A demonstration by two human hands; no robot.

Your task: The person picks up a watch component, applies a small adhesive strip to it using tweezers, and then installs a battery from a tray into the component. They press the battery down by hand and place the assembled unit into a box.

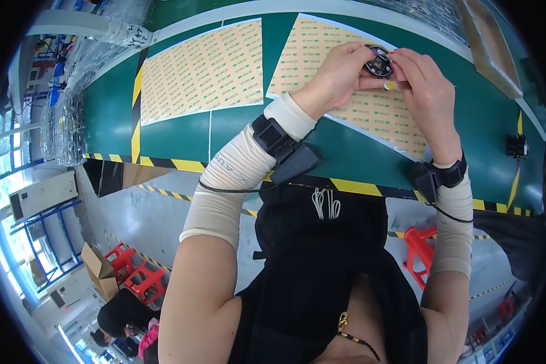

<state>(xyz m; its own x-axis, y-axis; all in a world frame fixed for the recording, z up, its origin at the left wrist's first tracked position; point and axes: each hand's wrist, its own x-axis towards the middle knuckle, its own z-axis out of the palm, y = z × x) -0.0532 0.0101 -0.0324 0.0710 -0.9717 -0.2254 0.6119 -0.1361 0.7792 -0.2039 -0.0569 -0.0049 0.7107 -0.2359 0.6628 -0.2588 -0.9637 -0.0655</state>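
Note:
A small round black part [379, 62] with a pale square middle is held up over the green table [176, 130]. My left hand [337, 76] grips it from the left. My right hand [424, 85] pinches its right rim with thumb and fingers. A little yellow sticker [391, 86] sits at my right thumb, just under the part. Below both hands lies a tan sheet of small stickers [376, 115]. Both wrists wear black strapped devices over white arm sleeves.
A second tan sticker sheet [203, 67] lies to the left. A small black part [518, 146] rests at the table's right edge and a brown board [491, 48] lies at the far right. Yellow-black tape marks the table edge. Red stools [133, 270] and a cardboard box [97, 264] stand on the floor.

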